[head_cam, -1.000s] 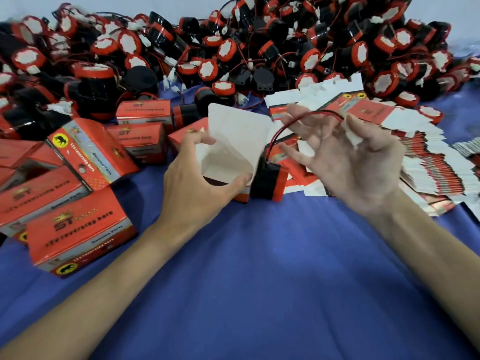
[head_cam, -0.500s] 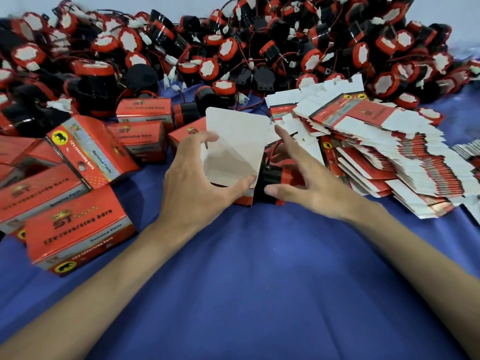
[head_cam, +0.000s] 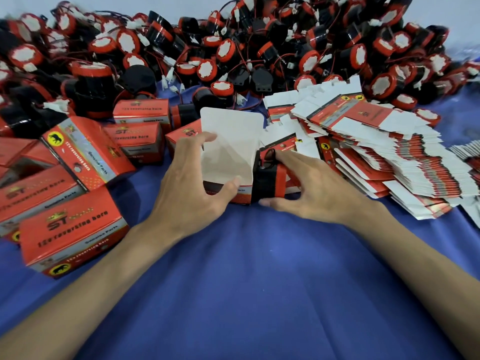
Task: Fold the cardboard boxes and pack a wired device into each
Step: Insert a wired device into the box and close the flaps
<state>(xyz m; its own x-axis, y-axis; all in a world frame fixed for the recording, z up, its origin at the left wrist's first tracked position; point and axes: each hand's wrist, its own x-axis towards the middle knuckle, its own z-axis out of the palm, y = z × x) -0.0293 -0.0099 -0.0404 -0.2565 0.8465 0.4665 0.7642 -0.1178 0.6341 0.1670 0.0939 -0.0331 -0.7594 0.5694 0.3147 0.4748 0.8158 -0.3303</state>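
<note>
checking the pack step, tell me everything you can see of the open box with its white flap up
The open red cardboard box lies on the blue cloth, white inside, its plain white lid flap standing up with rounded corners. The left hand grips it, thumb on the front rim; the right hand holds a black-and-red wired device at its right edge.

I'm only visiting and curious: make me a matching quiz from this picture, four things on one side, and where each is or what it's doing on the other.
Things:
1. left hand
2. right hand
3. flat box blanks
4. closed boxes

Place or state:
A. stacked in a fanned pile at the right
B. grips the black-and-red reversing horn
C. lying at the left on the blue cloth
D. holds the open box, white flap up

Pairs: 1-D, 2-B, 3-A, 4-C
</note>
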